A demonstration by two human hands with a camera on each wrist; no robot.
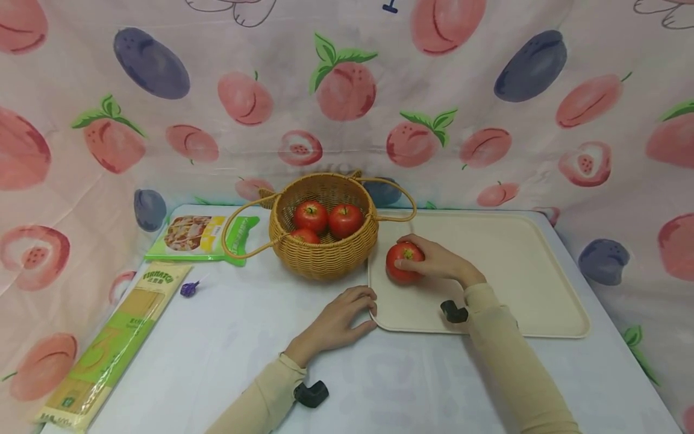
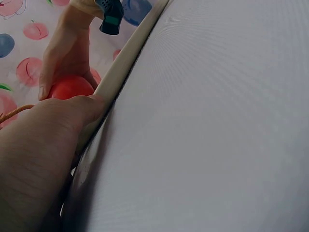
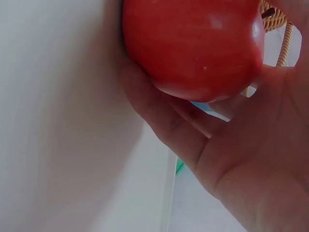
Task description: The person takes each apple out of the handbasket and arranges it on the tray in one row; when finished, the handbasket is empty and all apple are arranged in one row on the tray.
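My right hand [image 1: 436, 259] grips a red apple [image 1: 403, 263] at the left end of a beige tray [image 1: 504, 265], its fingers spread round the fruit. In the right wrist view the apple [image 3: 193, 43] sits low against the tray's surface. My left hand [image 1: 338, 319] rests by the tray's front left corner, fingertips at the rim and fingers loosely bent. The left wrist view shows its thumb along the tray edge [image 2: 125, 58]. Just left of the tray stands a wicker basket [image 1: 320, 259] with three red apples [image 1: 346, 220] inside.
The basket's two loop handles [image 1: 398, 218] stick out sideways, one over the tray's back left corner. Left of it lie a green food packet [image 1: 190, 236], a long noodle packet [image 1: 116, 343] and a small purple wrapped candy [image 1: 189, 289]. A fruit-print cloth [image 1: 347, 144] hangs behind.
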